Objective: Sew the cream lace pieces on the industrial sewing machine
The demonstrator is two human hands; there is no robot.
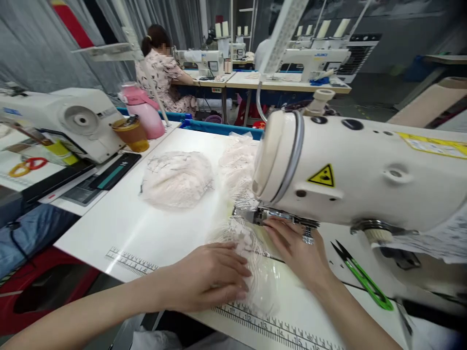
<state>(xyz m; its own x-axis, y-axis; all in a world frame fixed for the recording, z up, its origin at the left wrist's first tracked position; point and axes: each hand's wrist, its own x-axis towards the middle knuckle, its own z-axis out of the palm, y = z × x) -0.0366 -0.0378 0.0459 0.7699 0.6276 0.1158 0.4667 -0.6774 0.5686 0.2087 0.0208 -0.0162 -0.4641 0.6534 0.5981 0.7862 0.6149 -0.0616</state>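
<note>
A strip of pale, sheer gathered fabric (242, 238) runs under the head of a white sewing machine (350, 170) and toward me over the table edge. My left hand (215, 277) lies on its near part, palm down, fingers stretched out and slightly apart. Close to the metal presser foot (251, 215) is my right hand (295, 243), its fingers extended beside the fabric, partly hidden behind the machine head. Left of the strip, a round pile of the same pale sheer fabric (177, 180) rests on the white table.
Green thread snips (363, 277) lie right of my right hand. A printed ruler scale (262, 325) follows the table's near edge. At left stand a pink jug (144, 112), an amber cup (131, 133) and another sewing machine (80, 119). A person (162, 73) sits working ahead.
</note>
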